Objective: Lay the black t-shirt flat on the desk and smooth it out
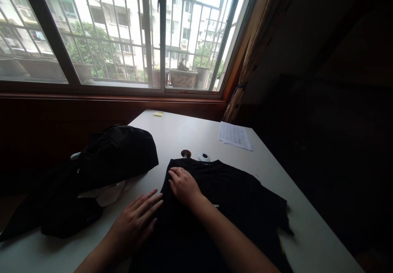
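A black T-shirt (245,199) lies spread on the white table, its neckline toward the window and one sleeve out to the right. My right hand (185,186) reaches across it and rests on the cloth near the left shoulder, fingers slightly bent and laid on the fabric. Beside the shirt's left edge is my left hand (136,216), its fingers stretched out and the tips at the cloth. Neither hand shows a grip on the fabric. The shirt's lower part runs out of view beneath my forearms.
A heap of black clothing (119,154) covers the table's left side. Beyond the collar are a round cable hole (186,154) and a small white ring-shaped object (204,157). Printed papers (236,136) lie at the back right, a yellow note (158,113) at the far edge. A barred window stands behind.
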Demonstrator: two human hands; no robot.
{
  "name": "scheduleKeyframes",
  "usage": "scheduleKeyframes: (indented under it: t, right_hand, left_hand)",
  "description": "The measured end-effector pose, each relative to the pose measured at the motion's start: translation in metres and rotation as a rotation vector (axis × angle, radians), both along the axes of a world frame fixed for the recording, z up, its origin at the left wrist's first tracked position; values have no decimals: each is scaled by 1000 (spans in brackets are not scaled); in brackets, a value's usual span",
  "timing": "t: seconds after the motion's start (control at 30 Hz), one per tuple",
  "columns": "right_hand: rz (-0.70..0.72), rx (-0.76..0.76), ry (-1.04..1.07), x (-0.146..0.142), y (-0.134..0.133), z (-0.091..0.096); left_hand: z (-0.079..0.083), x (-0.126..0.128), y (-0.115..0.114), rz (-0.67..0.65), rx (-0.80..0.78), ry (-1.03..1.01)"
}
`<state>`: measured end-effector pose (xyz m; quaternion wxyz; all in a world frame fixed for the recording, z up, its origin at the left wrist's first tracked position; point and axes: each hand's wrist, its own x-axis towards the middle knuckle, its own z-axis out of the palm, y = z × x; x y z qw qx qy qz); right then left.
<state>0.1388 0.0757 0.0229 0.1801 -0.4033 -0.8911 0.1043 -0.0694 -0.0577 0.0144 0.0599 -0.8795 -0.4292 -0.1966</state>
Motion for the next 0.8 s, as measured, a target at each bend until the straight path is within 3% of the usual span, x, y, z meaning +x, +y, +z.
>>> scheduleKeyframes:
  t: [0.2,0.8]
  right_hand:
    - [24,-22,-38,-6,10,-23]
    - [13,-89,17,1,60,-27]
  left_hand:
    - [-7,1,4,-135,-27,47]
    - [4,6,-9,-252,-119,-149]
